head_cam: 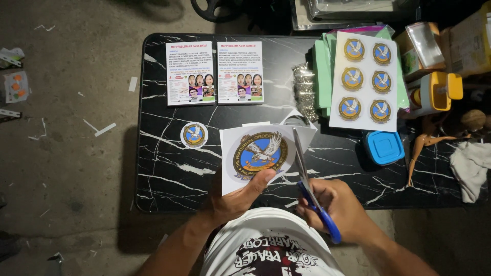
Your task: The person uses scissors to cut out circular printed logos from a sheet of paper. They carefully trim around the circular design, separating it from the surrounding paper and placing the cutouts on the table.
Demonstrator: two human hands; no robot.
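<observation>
over the black marble table (169, 179), left hand (235, 197) grips emblem sheet (258, 153), right hand (340, 207) clasps scissors (307, 179).

A: Floor? 
B: Bare grey concrete floor (66, 168), paper scraps (99, 128) at left of frame. 
A: Furniture? 
B: One black marble-patterned table (169, 179), centre; dim overhead light, dark upper edge.
</observation>
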